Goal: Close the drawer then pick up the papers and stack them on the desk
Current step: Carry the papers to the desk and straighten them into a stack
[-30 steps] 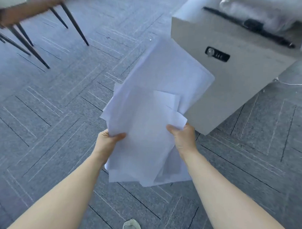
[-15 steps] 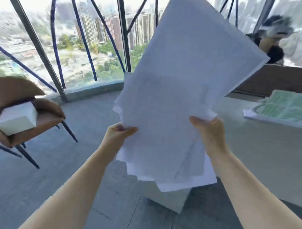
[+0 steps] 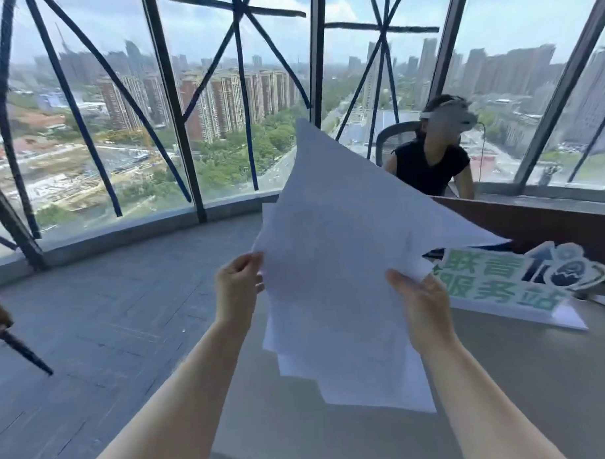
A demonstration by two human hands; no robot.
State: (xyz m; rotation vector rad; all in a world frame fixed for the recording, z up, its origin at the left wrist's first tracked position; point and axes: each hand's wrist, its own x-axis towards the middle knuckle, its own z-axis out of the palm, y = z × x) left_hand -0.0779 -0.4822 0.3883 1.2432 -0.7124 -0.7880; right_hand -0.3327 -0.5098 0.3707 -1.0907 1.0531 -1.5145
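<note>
left hand (image 3: 239, 286) pinching left edge of papers (image 3: 333, 273) | papers held up above desk (image 3: 505, 376), uneven sheaf | right hand (image 3: 422, 309) gripping right edge | green sign (image 3: 508, 284) beyond on desk | risk: loose, offset lower sheets may slip out during lowering

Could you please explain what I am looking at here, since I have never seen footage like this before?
There is no machine here: a person wears a wide-angle camera on the head, so you see their own two bare arms reaching forward. The left hand and the right hand each grip a side of a loose bundle of white papers, held up in the air above a grey desk. On the desk, to the right, lies a green and white sign. Across the desk sits another person in a black top, with big windows and a city behind.
</note>
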